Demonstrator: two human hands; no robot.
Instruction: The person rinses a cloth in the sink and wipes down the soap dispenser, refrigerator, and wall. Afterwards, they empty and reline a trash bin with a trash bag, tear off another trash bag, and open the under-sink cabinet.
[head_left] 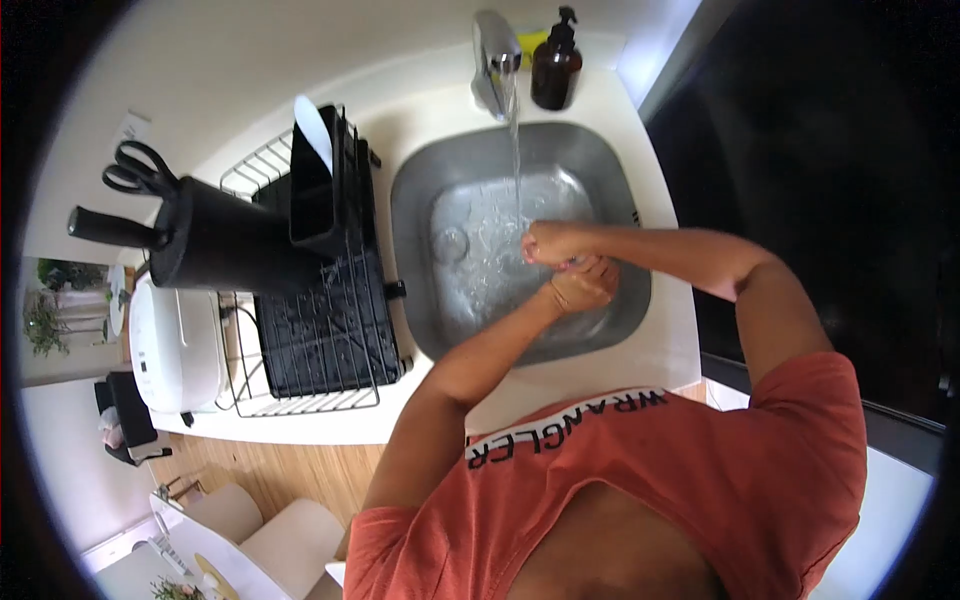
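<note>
Both hands are together over the grey sink (420,300), just right of a thin stream of water (517,160) from the chrome faucet (495,60). My right hand (556,243) comes in from the right with its fingers curled closed. Just below it, my left hand (588,286) is closed as well, its fingers bent against the right hand. A small bit of something shows between them, too small to make out. A thin band circles my left wrist. Water and suds lie in the basin around the drain.
A dark pump bottle (556,65) stands behind the sink by a yellow item (532,47). To the left are a black wire dish rack (330,350), a utensil holder (312,200), a black knife block (220,240) with scissors (140,172), and a white appliance (170,350).
</note>
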